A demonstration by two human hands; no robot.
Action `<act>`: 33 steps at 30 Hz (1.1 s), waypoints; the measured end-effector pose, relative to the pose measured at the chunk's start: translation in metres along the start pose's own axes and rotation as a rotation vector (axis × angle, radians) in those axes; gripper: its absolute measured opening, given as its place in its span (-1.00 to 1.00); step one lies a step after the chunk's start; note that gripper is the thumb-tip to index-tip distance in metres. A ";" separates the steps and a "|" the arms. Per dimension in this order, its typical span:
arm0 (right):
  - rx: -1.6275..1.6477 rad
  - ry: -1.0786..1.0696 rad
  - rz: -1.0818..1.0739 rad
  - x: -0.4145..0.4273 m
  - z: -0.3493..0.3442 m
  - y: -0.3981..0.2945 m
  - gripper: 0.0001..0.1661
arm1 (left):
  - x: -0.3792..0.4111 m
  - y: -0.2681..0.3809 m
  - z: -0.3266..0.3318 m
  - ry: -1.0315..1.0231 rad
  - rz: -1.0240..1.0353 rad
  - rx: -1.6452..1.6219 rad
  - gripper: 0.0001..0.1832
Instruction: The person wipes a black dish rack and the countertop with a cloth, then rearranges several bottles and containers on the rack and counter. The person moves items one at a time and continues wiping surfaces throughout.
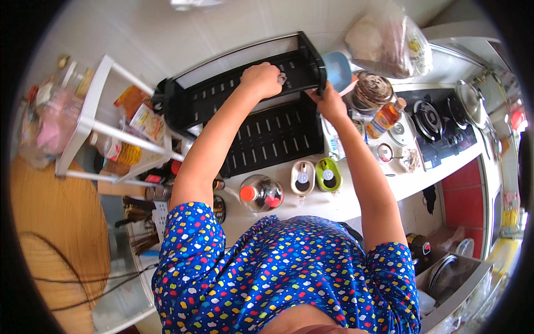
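A black two-tier slatted rack (pixel 267 137) stands against the wall on the counter. Over its upper shelf, my left hand (pixel 262 79) is closed around a small crumpled greyish cloth (pixel 282 78), most of which is hidden in the fist. My right hand (pixel 332 104) grips the rack's right front upright, just below the upper shelf; some of its fingers are hidden behind the frame. Before the rack are a clear jug with an orange cap (pixel 260 193), a white oval-topped container (pixel 303 178) and a green one (pixel 328 174).
To the right are a blue plastic container (pixel 337 71), an amber bottle (pixel 384 119) and a gas hob (pixel 438 125). A stuffed plastic bag (pixel 388 44) hangs above. On the left stands a white shelf (pixel 125 129) holding bottles and packets, beside a round wooden board (pixel 54 234).
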State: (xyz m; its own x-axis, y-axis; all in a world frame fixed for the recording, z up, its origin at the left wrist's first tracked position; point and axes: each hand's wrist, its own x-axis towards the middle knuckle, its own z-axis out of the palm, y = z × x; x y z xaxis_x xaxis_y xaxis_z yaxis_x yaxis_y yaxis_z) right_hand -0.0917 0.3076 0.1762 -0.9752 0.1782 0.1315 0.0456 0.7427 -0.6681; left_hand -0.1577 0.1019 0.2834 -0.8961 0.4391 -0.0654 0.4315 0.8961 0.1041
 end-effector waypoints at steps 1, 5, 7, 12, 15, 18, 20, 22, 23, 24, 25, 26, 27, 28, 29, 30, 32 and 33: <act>-0.003 -0.032 0.047 -0.003 -0.010 -0.008 -0.47 | -0.008 -0.001 -0.004 -0.032 -0.026 0.005 -0.70; 0.019 -0.026 0.033 0.006 0.001 0.014 -0.41 | -0.031 -0.013 -0.017 -0.006 -0.008 -0.077 -0.68; 0.074 -0.004 0.011 0.004 0.003 0.009 -0.37 | -0.032 -0.014 0.014 0.279 0.128 -0.377 -0.67; 0.171 0.034 -0.207 0.019 0.020 0.045 -0.42 | -0.027 0.025 0.048 0.612 0.638 -0.194 -0.69; 0.353 -0.013 -0.231 0.021 0.018 0.046 -0.34 | -0.028 0.025 0.052 0.664 0.717 -0.105 -0.73; 0.307 -0.005 -0.312 0.017 0.014 0.036 -0.34 | -0.035 0.022 0.056 0.747 0.647 0.053 -0.85; 0.252 -0.049 -0.255 0.015 0.008 0.028 -0.42 | -0.043 0.017 0.059 0.719 0.543 0.067 -0.89; 0.283 -0.076 -0.174 0.015 0.005 0.029 -0.50 | -0.055 0.015 0.061 0.706 0.442 -0.048 -0.91; 0.206 -0.058 -0.172 0.020 0.008 0.038 -0.55 | -0.061 0.009 0.061 0.700 0.415 -0.053 -0.91; 0.192 -0.085 -0.157 0.021 0.005 0.037 -0.57 | -0.069 0.001 0.059 0.693 0.389 -0.057 -0.91; 0.177 -0.112 -0.136 0.019 0.004 0.036 -0.59 | -0.078 -0.008 0.058 0.683 0.367 -0.064 -0.91; 0.226 -0.118 -0.135 0.019 0.004 0.032 -0.61 | -0.088 -0.018 0.057 0.675 0.349 -0.073 -0.91; 0.238 -0.110 -0.141 0.018 0.003 0.031 -0.61 | -0.099 -0.025 0.053 0.662 0.311 -0.091 -0.89; 0.252 -0.104 -0.145 0.017 0.004 0.030 -0.61 | -0.109 -0.034 0.050 0.646 0.272 -0.097 -0.87; 0.265 -0.097 -0.149 0.016 0.003 0.029 -0.61 | -0.118 -0.043 0.048 0.629 0.234 -0.103 -0.84; 0.252 -0.093 -0.172 0.012 0.000 0.022 -0.61 | -0.129 -0.050 0.046 0.611 0.174 -0.094 -0.83; 0.257 -0.072 -0.181 0.015 0.006 0.029 -0.58 | -0.146 -0.062 0.047 0.670 0.089 -0.050 -0.82; 0.258 -0.057 -0.181 0.019 0.008 0.038 -0.57 | -0.151 -0.066 0.047 0.697 0.054 -0.084 -0.85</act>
State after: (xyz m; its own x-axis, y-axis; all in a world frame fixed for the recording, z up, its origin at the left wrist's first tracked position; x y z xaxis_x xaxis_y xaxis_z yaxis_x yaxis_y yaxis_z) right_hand -0.1104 0.3345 0.1474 -0.9733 0.0163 0.2290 -0.1792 0.5694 -0.8023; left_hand -0.0461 -0.0207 0.2393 -0.7442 0.3136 0.5898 0.4926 0.8540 0.1674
